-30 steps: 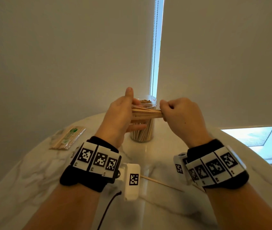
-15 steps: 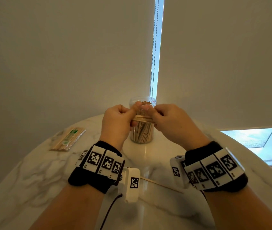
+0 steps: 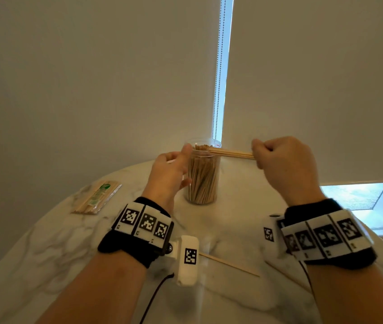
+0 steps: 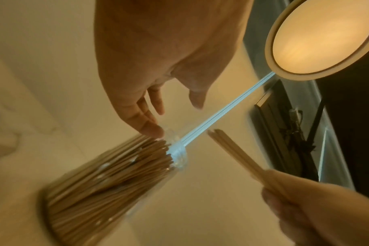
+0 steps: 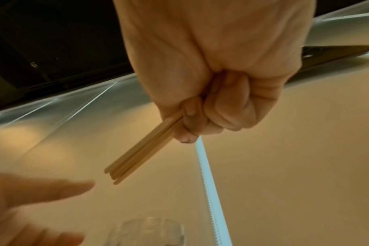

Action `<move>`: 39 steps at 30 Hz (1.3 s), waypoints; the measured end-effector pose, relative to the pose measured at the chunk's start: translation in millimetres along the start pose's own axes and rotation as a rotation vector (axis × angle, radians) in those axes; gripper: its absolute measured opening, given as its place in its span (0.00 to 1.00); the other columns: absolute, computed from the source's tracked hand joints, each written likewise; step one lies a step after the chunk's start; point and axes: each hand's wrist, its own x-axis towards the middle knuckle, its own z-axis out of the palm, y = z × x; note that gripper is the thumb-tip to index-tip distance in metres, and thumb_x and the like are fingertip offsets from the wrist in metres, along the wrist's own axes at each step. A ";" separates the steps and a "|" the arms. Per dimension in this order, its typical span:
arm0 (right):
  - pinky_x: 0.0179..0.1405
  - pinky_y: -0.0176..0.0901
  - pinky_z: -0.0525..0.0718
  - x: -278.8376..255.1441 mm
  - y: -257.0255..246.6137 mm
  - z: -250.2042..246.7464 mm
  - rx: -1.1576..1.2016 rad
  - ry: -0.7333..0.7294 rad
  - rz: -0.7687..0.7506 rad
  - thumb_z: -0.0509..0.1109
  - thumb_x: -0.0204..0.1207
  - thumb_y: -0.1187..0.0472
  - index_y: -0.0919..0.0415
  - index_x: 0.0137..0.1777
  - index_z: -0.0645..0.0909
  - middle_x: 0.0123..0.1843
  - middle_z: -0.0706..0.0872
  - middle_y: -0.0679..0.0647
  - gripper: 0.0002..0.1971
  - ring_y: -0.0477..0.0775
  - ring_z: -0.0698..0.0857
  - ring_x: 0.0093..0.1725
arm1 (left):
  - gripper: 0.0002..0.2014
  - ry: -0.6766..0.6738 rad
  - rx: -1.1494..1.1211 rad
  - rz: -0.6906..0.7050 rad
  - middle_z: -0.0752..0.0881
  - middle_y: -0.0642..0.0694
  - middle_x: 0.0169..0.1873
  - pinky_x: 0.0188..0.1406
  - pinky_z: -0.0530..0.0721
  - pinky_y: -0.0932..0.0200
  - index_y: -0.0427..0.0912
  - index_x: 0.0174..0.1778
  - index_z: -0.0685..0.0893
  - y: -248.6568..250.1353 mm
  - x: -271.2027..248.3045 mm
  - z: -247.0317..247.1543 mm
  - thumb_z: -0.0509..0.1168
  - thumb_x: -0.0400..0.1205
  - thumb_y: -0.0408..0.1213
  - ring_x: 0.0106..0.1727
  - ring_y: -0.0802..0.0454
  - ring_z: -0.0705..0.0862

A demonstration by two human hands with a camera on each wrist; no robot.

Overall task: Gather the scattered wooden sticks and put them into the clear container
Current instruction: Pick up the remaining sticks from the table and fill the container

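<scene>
A clear container (image 3: 201, 183), packed with upright wooden sticks, stands at the far middle of the marble table (image 3: 45, 249). My right hand (image 3: 264, 156) grips a small bundle of sticks (image 3: 231, 153) level, its free ends over the container's rim. In the right wrist view the bundle (image 5: 141, 149) juts from my fist (image 5: 209, 119). My left hand (image 3: 182, 167) is beside the container on its left, fingers straight. In the left wrist view a fingertip (image 4: 153, 130) touches the container's rim (image 4: 177, 149). One loose stick (image 3: 229, 265) lies on the table between my wrists.
A plastic packet of sticks (image 3: 97, 198) lies at the table's far left. Roller blinds with a bead chain (image 3: 218, 90) hang right behind the table. A window sill (image 3: 372, 199) is at the right. A black cable (image 3: 153, 298) runs from my left wrist.
My left hand has let go of the bundle and moved to the container's left side. My right hand has drawn the bundle to the right, its ends now over the rim.
</scene>
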 end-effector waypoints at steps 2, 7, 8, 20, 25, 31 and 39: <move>0.27 0.42 0.69 4.4 4.5 -6.4 0.001 0.017 0.045 0.62 0.84 0.46 0.60 0.27 0.84 0.23 0.82 0.55 0.27 0.56 0.80 0.26 | 0.40 -0.013 0.123 0.025 0.76 0.44 0.72 0.68 0.82 0.44 0.50 0.76 0.70 -5.1 13.4 -1.2 0.78 0.71 0.59 0.68 0.47 0.79; 0.29 0.44 0.69 48.0 -18.5 12.4 -0.147 -0.019 0.018 0.63 0.83 0.48 0.63 0.33 0.87 0.27 0.83 0.57 0.23 0.60 0.81 0.30 | 0.77 -0.110 0.487 0.090 0.62 0.41 0.85 0.81 0.66 0.33 0.54 0.88 0.42 -11.6 51.5 13.3 0.82 0.49 0.71 0.84 0.38 0.64; 0.29 0.43 0.67 60.5 -25.4 18.0 -0.197 -0.037 -0.001 0.64 0.82 0.50 0.63 0.35 0.86 0.27 0.82 0.56 0.21 0.60 0.81 0.31 | 0.81 -0.118 0.519 0.099 0.62 0.41 0.85 0.81 0.67 0.34 0.53 0.88 0.39 -14.6 55.7 17.7 0.80 0.45 0.73 0.84 0.38 0.63; 0.44 0.46 0.78 101.0 -97.9 74.6 -0.852 -0.591 -0.538 0.65 0.86 0.46 0.62 0.58 0.83 0.51 0.85 0.56 0.18 0.59 0.85 0.53 | 0.61 -0.140 0.432 0.173 0.75 0.43 0.74 0.70 0.78 0.43 0.57 0.85 0.46 -47.7 79.7 25.9 0.84 0.66 0.49 0.72 0.40 0.78; 0.46 0.47 0.86 116.7 -89.7 84.3 -0.617 -0.697 -0.264 0.70 0.83 0.57 0.68 0.51 0.86 0.39 0.84 0.54 0.12 0.56 0.84 0.41 | 0.61 -0.130 0.421 0.165 0.75 0.43 0.74 0.71 0.78 0.42 0.57 0.85 0.46 -49.5 79.9 26.5 0.84 0.66 0.49 0.71 0.41 0.79; 0.60 0.48 0.87 109.6 -85.3 91.5 -0.604 -0.687 -0.282 0.70 0.83 0.54 0.64 0.60 0.88 0.57 0.90 0.56 0.15 0.56 0.88 0.57 | 0.61 -0.116 0.432 0.166 0.75 0.42 0.75 0.71 0.78 0.40 0.57 0.86 0.46 -48.2 79.1 27.1 0.84 0.67 0.49 0.72 0.39 0.79; 0.54 0.44 0.88 119.1 -81.4 83.6 -0.554 -0.734 -0.269 0.77 0.76 0.61 0.60 0.54 0.92 0.48 0.92 0.51 0.08 0.52 0.90 0.51 | 0.59 -0.111 0.414 0.166 0.75 0.43 0.74 0.72 0.78 0.40 0.56 0.85 0.47 -47.7 77.0 27.1 0.84 0.68 0.47 0.72 0.39 0.78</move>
